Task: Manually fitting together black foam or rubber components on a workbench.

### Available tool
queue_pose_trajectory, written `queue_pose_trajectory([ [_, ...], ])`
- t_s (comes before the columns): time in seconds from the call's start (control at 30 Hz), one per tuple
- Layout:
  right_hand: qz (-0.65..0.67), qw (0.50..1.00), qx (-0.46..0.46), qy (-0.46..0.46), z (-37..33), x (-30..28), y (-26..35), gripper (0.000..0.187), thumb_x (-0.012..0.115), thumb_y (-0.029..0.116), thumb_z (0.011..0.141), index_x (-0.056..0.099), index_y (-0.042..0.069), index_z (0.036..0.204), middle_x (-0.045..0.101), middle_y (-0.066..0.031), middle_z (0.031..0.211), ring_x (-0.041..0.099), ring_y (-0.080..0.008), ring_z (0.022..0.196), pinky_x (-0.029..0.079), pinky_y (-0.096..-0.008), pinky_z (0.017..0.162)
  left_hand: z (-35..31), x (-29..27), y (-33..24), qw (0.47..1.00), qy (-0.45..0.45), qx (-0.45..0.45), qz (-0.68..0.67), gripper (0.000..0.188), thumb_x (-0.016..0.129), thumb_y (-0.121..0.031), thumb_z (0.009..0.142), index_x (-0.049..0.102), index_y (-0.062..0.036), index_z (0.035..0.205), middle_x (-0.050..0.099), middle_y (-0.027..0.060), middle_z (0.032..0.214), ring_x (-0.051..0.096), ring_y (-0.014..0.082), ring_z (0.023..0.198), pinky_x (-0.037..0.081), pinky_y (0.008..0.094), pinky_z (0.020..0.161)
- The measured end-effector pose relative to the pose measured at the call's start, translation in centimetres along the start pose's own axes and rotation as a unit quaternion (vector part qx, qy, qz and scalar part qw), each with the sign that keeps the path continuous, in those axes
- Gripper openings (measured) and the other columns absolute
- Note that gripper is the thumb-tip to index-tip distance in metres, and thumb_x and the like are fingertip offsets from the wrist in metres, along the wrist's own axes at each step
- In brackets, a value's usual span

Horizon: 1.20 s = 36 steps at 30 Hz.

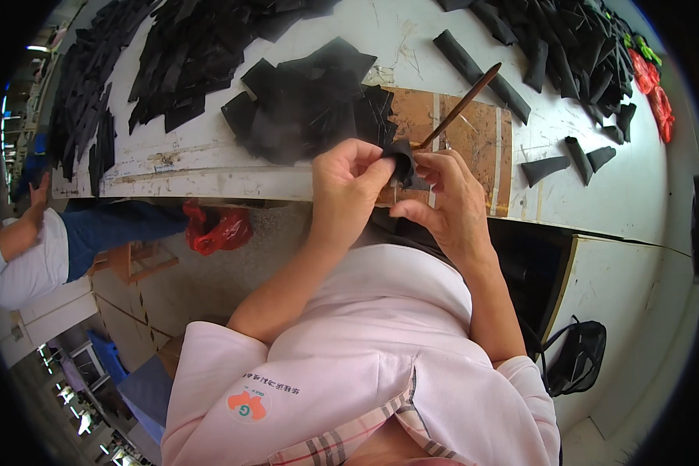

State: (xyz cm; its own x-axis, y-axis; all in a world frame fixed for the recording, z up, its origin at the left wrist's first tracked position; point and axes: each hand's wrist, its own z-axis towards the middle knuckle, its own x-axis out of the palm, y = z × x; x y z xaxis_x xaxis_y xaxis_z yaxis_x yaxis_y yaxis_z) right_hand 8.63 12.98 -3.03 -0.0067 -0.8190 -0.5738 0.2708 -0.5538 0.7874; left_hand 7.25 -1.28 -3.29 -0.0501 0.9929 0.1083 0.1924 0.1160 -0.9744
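Observation:
My left hand [349, 182] is closed on a small rolled black fabric piece [399, 160], pinching it between thumb and fingers above the table's near edge. My right hand [454, 198] is just right of it, thumb spread away and the other fingers loosely bent by the fabric. A slim brown stick [462, 105] slants up and right from beside those fingertips; what holds its lower end is hidden. Under it lies a worn brown board [481, 147]. Just beyond my left hand is a heap of flat black fabric pieces [307, 97].
More flat black pieces [186, 62] cover the table's far left. Black rolled tubes [551, 46] are piled at far right, with a long tube [481, 76] beyond the board. A red plastic bag [217, 227] hangs below the table edge; another person [31, 252] is at left.

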Motion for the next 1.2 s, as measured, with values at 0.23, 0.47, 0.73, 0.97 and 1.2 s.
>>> queue_pose_trajectory([
  [0.23,0.058,0.994,-0.042,-0.077,-0.1,-0.1,0.0,0.014,0.065,0.002,0.07,0.058,0.001,0.083,0.057,-0.0094,0.079,0.057,-0.0191,0.063,0.046,-0.0274,0.053,-1.2,1.2,0.0,0.938,0.011,0.244,0.244,0.008,0.057,0.005,0.072,0.053,0.0017,0.078,0.059,0.0044,0.068,0.055,0.0065,0.056,0.043,0.0186,0.048],
  [0.47,-0.043,0.993,-0.032,-0.103,0.5,1.9,-1.0,0.012,0.058,-0.005,0.066,0.056,0.001,0.076,0.053,-0.0089,0.072,0.053,-0.0209,0.059,0.044,-0.0287,0.052,0.2,0.4,0.9,0.993,-0.031,0.087,0.068,0.013,0.053,0.009,0.069,0.051,0.0016,0.08,0.059,0.0062,0.072,0.055,0.0072,0.052,0.043,0.0202,0.044],
  [0.73,0.682,0.667,0.286,0.093,-0.5,1.1,-1.5,0.006,0.06,0.007,0.077,0.058,0.003,0.073,0.046,0.0014,0.063,0.041,-0.0068,0.055,0.033,-0.0203,0.049,0.7,-1.0,0.6,0.963,0.157,-0.121,-0.184,0.025,0.049,0.007,0.066,0.049,0.0019,0.091,0.053,0.0051,0.072,0.047,0.0063,0.05,0.036,0.0194,0.041],
  [0.97,0.6,0.752,0.269,0.041,0.0,1.6,-1.1,0.016,0.058,0.019,0.082,0.051,0.007,0.075,0.048,0.0025,0.065,0.043,-0.0069,0.058,0.037,-0.0207,0.053,0.4,0.4,1.1,0.994,0.034,0.091,0.047,0.025,0.048,0.01,0.068,0.049,0.0043,0.092,0.059,0.0093,0.081,0.059,0.0105,0.069,0.047,0.0195,0.057],
  [1.2,0.659,0.738,0.142,0.044,-0.7,0.0,-0.6,0.017,0.063,0.017,0.077,0.055,0.003,0.074,0.048,-0.0036,0.09,0.045,-0.0109,0.081,0.037,-0.0238,0.076,-0.7,-0.6,-1.3,0.857,0.389,-0.156,-0.301,0.042,0.049,0.007,0.065,0.047,0.0031,0.107,0.054,0.0036,0.084,0.053,0.007,0.08,0.042,0.0203,0.072],
])
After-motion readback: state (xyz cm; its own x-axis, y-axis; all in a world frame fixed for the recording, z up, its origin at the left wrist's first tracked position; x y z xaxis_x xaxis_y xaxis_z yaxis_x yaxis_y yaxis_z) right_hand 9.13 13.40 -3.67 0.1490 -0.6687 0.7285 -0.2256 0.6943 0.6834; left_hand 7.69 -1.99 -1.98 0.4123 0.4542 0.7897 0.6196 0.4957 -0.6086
